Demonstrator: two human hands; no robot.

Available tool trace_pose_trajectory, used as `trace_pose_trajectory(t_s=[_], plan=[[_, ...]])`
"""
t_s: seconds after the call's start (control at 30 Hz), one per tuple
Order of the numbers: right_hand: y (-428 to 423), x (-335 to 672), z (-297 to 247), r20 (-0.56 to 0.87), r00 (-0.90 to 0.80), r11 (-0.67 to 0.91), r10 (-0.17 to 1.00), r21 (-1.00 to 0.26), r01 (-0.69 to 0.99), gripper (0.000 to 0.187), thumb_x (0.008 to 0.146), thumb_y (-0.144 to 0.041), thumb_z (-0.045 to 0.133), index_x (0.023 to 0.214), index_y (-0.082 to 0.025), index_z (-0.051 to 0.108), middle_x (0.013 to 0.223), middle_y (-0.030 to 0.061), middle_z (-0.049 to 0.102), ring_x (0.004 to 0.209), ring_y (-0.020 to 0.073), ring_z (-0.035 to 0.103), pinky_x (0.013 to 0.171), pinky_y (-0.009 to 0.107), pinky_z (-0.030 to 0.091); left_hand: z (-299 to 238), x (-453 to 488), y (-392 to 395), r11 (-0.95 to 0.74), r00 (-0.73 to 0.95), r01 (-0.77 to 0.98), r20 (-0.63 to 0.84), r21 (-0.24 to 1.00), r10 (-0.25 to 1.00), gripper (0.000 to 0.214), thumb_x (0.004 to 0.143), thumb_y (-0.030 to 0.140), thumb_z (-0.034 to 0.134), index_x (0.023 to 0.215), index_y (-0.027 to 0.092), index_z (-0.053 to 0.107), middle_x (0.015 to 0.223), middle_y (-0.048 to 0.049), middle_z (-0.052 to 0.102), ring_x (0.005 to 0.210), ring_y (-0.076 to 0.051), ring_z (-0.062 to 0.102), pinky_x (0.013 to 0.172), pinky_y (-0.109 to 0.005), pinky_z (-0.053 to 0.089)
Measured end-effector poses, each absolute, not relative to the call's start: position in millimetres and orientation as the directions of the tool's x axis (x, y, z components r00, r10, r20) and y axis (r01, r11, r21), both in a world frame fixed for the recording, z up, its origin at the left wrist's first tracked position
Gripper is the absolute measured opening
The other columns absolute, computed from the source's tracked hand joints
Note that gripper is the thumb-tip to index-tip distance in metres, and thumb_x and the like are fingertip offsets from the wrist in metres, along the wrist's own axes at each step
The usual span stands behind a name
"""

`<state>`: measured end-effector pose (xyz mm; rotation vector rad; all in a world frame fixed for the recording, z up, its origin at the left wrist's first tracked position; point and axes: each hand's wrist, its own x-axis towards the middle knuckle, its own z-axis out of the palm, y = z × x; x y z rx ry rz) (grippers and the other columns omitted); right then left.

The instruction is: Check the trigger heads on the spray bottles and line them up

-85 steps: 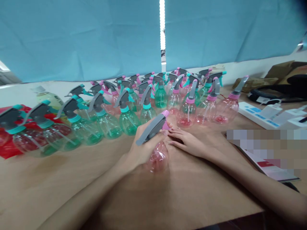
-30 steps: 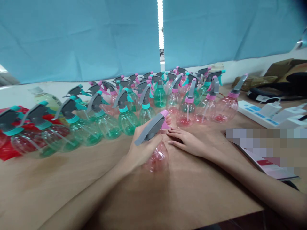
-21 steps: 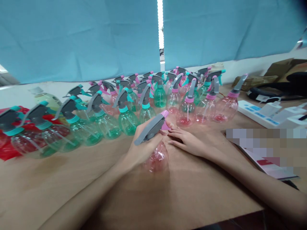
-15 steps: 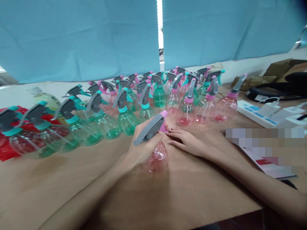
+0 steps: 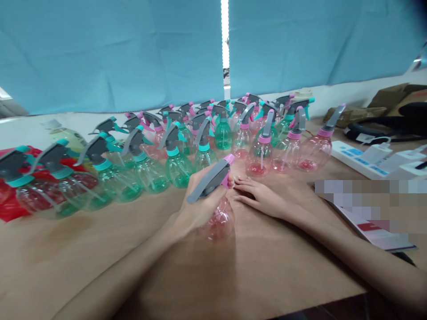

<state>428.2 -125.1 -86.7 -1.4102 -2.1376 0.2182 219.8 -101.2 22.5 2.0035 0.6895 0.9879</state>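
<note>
My left hand [image 5: 202, 195] is wrapped round the neck of a clear pink spray bottle [image 5: 219, 222] with a grey and pink trigger head. One finger curls at the pink trigger. The bottle stands close to me on the brown table [image 5: 187, 275]. My right hand [image 5: 258, 195] lies flat on the table just right of the bottle, fingers stretched out and holding nothing. Beyond my hands stand a green spray bottle [image 5: 206, 156] with a turquoise collar and a pink spray bottle [image 5: 259, 160] with a pink collar.
Several green spray bottles [image 5: 151, 175] line the left, near red plastic [image 5: 10, 204] and a pale yellow bottle [image 5: 68, 138]. More crowd the back before a blue curtain [image 5: 133, 53]. Right are a white power strip [image 5: 353, 155] with chargers, a dark headset [image 5: 373, 129] and a partly blurred-out flat item [image 5: 383, 233].
The view has shifted slightly. My left finger has drawn in the pink trigger, which sticks out less than before. My right hand stays flat in place.
</note>
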Motion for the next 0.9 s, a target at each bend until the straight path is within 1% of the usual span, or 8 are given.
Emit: trace_pose_trajectory(t_s=[0.13, 0.2, 0.27, 0.4, 0.57, 0.73, 0.9], plan=[[-125.5, 427.1, -84.2, 0.348, -0.287, 0.423, 0.892, -0.422, 0.802, 0.048, 0.095, -0.047, 0.046, 0.13, -0.018, 0.058, 0.137, 0.0125, 0.056, 0.131, 0.0275, 0.047, 0.111, 0.049, 0.036, 21.6, 220.2, -99.5, -0.525, 0.564, 0.085, 0.394, 0.847, 0.726, 0.002, 0.072, 0.02, 0.053, 0.071, 0.02, 0.052, 0.063, 0.0032, 0.05, 0.058, -0.014, 0.049, 0.057, -0.028, 0.039], [-125.5, 426.9, -83.7, 0.345, -0.289, 0.421, 0.893, -0.418, 0.805, 0.049, 0.095, -0.047, 0.045, 0.131, -0.017, 0.058, 0.137, 0.013, 0.056, 0.13, 0.0277, 0.048, 0.11, 0.049, 0.037, 21.2, 220.5, -99.4, -0.515, 0.567, 0.069, 0.391, 0.854, 0.725, 0.005, 0.073, 0.022, 0.056, 0.072, 0.02, 0.051, 0.066, 0.0026, 0.051, 0.059, -0.014, 0.047, 0.058, -0.028, 0.039], [-125.4, 427.0, -84.1, 0.352, -0.291, 0.427, 0.89, -0.418, 0.802, 0.048, 0.095, -0.047, 0.045, 0.131, -0.018, 0.057, 0.137, 0.0124, 0.056, 0.131, 0.0277, 0.047, 0.109, 0.049, 0.037, 20.4, 220.4, -99.8, -0.505, 0.562, 0.071, 0.384, 0.86, 0.733, 0.008, 0.074, 0.023, 0.057, 0.072, 0.02, 0.05, 0.066, 0.0024, 0.051, 0.06, -0.014, 0.047, 0.059, -0.028, 0.039], [-125.1, 427.5, -85.2, 0.372, -0.29, 0.44, 0.882, -0.432, 0.787, 0.046, 0.095, -0.048, 0.046, 0.131, -0.023, 0.057, 0.135, 0.0096, 0.058, 0.13, 0.0277, 0.048, 0.109, 0.051, 0.038, 18.7, 219.6, -100.4, -0.505, 0.557, 0.074, 0.385, 0.86, 0.736, 0.009, 0.077, 0.024, 0.059, 0.073, 0.02, 0.052, 0.067, 0.0019, 0.053, 0.061, -0.014, 0.047, 0.06, -0.028, 0.04], [-124.9, 427.8, -85.1, 0.366, -0.297, 0.442, 0.882, -0.424, 0.79, 0.046, 0.095, -0.047, 0.045, 0.131, -0.021, 0.057, 0.135, 0.0106, 0.058, 0.131, 0.0263, 0.047, 0.109, 0.049, 0.038, 17.7, 219.8, -99.3, -0.506, 0.574, 0.054, 0.388, 0.861, 0.721, 0.01, 0.08, 0.028, 0.06, 0.076, 0.02, 0.055, 0.067, 0.0024, 0.054, 0.06, -0.013, 0.047, 0.068, -0.03, 0.044], [-124.7, 428.1, -85.6, 0.372, -0.293, 0.444, 0.881, -0.433, 0.784, 0.046, 0.095, -0.048, 0.045, 0.132, -0.024, 0.057, 0.135, 0.0092, 0.058, 0.131, 0.0265, 0.047, 0.109, 0.05, 0.038, 17.5, 220.2, -98.6, -0.512, 0.57, 0.066, 0.389, 0.856, 0.724, 0.01, 0.08, 0.029, 0.061, 0.077, 0.02, 0.057, 0.066, 0.0021, 0.054, 0.061, -0.014, 0.049, 0.067, -0.03, 0.046], [-125.3, 427.4, -84.3, 0.364, -0.297, 0.44, 0.883, -0.416, 0.796, 0.046, 0.095, -0.048, 0.044, 0.132, -0.022, 0.057, 0.136, 0.0096, 0.057, 0.131, 0.0261, 0.046, 0.109, 0.05, 0.037, 17.8, 220.2, -99.2, -0.496, 0.566, 0.057, 0.381, 0.867, 0.731, 0.012, 0.08, 0.031, 0.062, 0.077, 0.02, 0.057, 0.064, 0.0024, 0.053, 0.06, -0.014, 0.048, 0.068, -0.03, 0.047]])
